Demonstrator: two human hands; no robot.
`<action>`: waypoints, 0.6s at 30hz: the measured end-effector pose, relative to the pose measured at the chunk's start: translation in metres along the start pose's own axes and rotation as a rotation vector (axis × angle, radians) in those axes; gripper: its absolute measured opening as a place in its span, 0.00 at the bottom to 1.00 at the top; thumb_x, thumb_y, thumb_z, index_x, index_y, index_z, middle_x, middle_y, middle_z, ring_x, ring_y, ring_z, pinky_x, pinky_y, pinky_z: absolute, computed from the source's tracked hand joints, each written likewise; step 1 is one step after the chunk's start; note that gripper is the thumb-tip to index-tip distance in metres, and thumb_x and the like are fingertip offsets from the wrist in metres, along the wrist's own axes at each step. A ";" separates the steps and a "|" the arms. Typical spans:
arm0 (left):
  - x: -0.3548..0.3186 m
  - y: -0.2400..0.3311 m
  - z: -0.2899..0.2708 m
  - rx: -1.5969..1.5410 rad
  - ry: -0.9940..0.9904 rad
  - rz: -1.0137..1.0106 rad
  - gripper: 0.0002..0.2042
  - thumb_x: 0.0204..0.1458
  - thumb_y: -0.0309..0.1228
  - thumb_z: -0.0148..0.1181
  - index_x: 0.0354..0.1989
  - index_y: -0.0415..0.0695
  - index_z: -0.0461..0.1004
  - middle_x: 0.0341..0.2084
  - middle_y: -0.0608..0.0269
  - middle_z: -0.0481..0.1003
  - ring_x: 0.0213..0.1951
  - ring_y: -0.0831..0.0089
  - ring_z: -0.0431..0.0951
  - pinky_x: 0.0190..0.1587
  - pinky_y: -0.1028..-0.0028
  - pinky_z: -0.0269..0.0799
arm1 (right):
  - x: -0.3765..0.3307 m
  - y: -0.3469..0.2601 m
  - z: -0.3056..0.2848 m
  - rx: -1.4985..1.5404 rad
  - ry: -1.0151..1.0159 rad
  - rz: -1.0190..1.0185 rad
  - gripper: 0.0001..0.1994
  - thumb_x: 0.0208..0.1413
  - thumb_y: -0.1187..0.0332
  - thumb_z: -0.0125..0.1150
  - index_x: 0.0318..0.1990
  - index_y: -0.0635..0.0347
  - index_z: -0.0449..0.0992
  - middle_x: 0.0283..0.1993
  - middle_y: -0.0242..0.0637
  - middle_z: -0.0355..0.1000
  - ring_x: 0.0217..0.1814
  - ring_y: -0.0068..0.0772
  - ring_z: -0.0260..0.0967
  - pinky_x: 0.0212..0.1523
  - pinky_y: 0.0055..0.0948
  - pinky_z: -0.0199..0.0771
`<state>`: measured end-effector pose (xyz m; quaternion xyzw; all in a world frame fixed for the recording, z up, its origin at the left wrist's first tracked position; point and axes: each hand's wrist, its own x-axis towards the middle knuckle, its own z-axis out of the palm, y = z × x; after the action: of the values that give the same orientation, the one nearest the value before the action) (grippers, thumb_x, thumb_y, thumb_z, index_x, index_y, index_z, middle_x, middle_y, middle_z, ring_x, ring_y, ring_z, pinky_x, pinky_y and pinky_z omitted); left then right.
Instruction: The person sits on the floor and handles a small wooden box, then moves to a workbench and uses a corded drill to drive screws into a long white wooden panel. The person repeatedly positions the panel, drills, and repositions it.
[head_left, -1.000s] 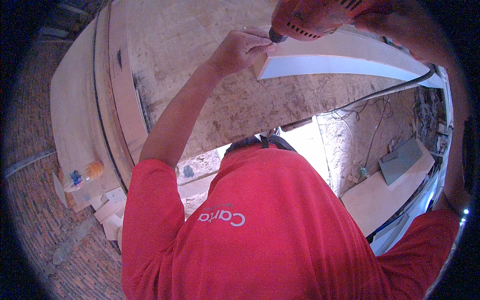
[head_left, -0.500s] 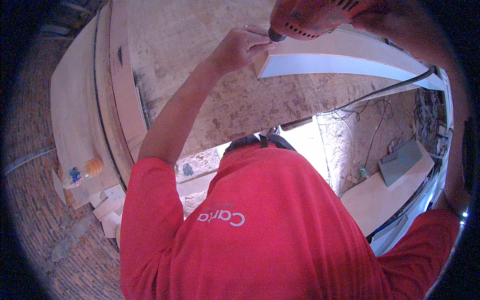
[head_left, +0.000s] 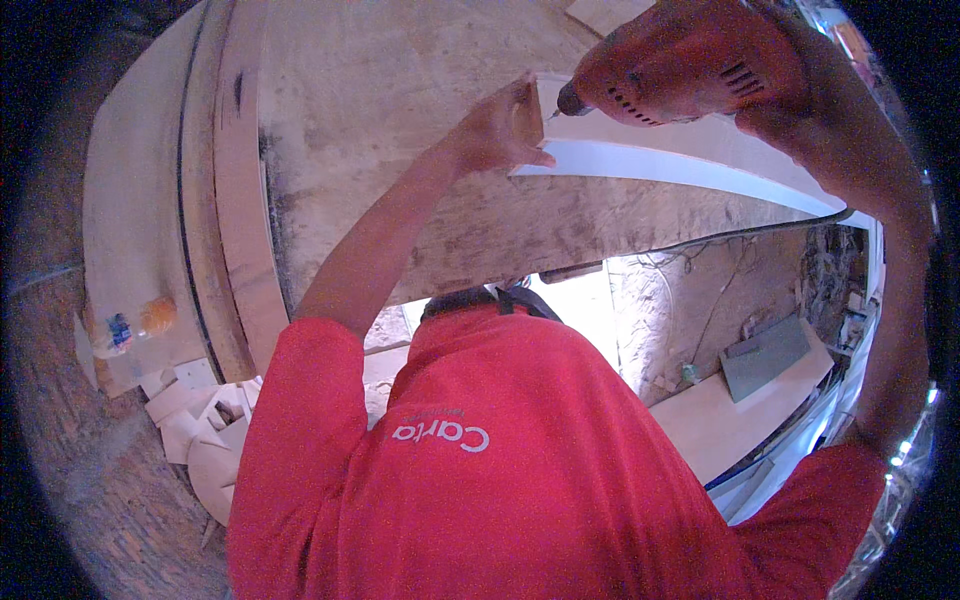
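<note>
A red power drill [head_left: 690, 65] is in my right hand [head_left: 800, 130], whose fingers are mostly hidden behind its body. Its dark chuck points left, with a thin bit close to the end of a long board [head_left: 640, 135]. The board has a pale face and a bluish-white edge, and it lies on the wooden worktable [head_left: 370, 110]. My left hand [head_left: 495, 130] grips the board's left end, thumb along the near edge and fingers on the far side. From this view I cannot tell whether the bit touches the wood.
Long wooden strips [head_left: 235, 200] run along the table's left side. Wood offcuts [head_left: 205, 420] are piled at lower left. A dark cable [head_left: 690, 240] passes along the table's near edge. To the right, a grey-green panel [head_left: 765, 360] rests on a pale board [head_left: 740, 425].
My left hand has gone from a pinch beside the chuck to a grip around the board's end. The drill has shifted right and nearer, and its bit now shows.
</note>
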<state>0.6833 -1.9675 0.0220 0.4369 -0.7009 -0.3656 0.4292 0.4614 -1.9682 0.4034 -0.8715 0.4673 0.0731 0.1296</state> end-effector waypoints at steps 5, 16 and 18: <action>0.000 -0.002 0.009 -0.213 -0.053 -0.037 0.55 0.31 0.37 0.87 0.71 0.39 0.61 0.61 0.49 0.73 0.62 0.56 0.75 0.67 0.59 0.69 | 0.001 0.005 0.000 0.008 0.003 0.031 0.31 0.53 0.69 0.73 0.65 0.62 0.70 0.54 0.45 0.77 0.56 0.38 0.76 0.63 0.38 0.73; -0.005 0.000 0.003 -0.073 0.061 0.045 0.50 0.32 0.41 0.84 0.67 0.38 0.66 0.58 0.45 0.74 0.61 0.52 0.76 0.65 0.62 0.70 | 0.012 0.017 0.004 -0.178 0.030 -0.095 0.32 0.55 0.69 0.71 0.67 0.62 0.68 0.58 0.46 0.76 0.61 0.39 0.75 0.67 0.39 0.70; -0.006 0.000 0.004 -0.108 0.075 0.063 0.50 0.32 0.41 0.85 0.67 0.38 0.67 0.58 0.45 0.74 0.60 0.51 0.76 0.65 0.61 0.70 | 0.006 0.019 0.002 -0.282 0.062 -0.126 0.32 0.55 0.71 0.71 0.67 0.62 0.68 0.59 0.47 0.76 0.62 0.40 0.74 0.67 0.39 0.70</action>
<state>0.6811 -1.9616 0.0185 0.4041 -0.6770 -0.3727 0.4893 0.4488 -1.9823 0.3967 -0.9106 0.4004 0.1029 -0.0040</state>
